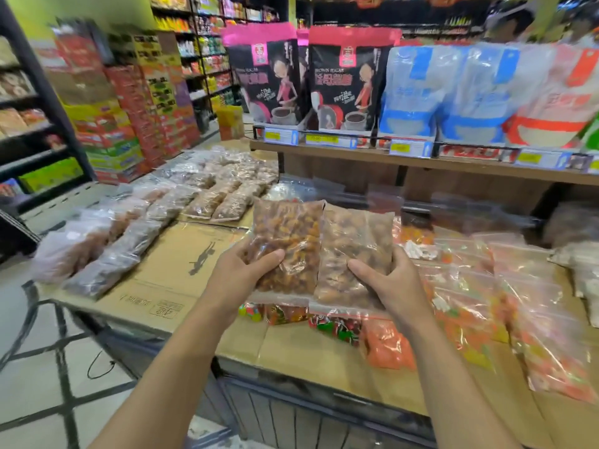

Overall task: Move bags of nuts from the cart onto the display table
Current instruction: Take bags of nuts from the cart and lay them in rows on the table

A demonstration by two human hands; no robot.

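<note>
The display table (181,254) is seen spread with flattened cardboard, and a bare patch of that cardboard lies to the left of and below the hands, between the rows of bagged nuts (207,196) at the far left and the bright candy bags (470,303) at the right; above it all a shelf (421,163) of tall pouches is carried; the cart cannot be made out with certainty in this view. Two clear bags of nuts are held up side by side over the table's near middle, touching along their inner edges, their long axes running away from the person and tilted upward; the darker bag (285,241) is gripped at its lower end by the left hand (240,273), thumb across the front and fingers closed behind; the paler bag (353,251) is gripped likewise by the right hand (385,283). The open cardboard is judged nearer to the left hand, so the darker bag would probably be laid first, lengthwise like the rows already placed.
</note>
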